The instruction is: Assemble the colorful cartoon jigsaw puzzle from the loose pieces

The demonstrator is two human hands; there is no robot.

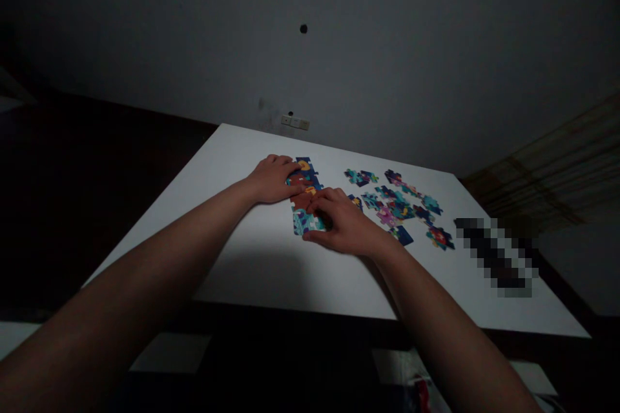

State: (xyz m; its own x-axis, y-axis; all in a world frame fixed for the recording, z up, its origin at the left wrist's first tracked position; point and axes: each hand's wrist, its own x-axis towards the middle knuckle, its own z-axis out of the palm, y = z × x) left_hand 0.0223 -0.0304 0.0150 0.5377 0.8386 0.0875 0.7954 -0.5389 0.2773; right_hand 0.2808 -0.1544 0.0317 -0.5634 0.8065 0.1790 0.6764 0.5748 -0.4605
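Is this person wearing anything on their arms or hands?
Nothing shows. The left hand and right hand are ungloved, and both forearms are uncovered to the picture's edge, with no sleeve. No watch, ring or bracelet is visible in the dim light.

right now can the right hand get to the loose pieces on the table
Probably yes. The right hand rests on the joined puzzle strip, and the loose pieces lie flat on the white table just beside it, with nothing between them.
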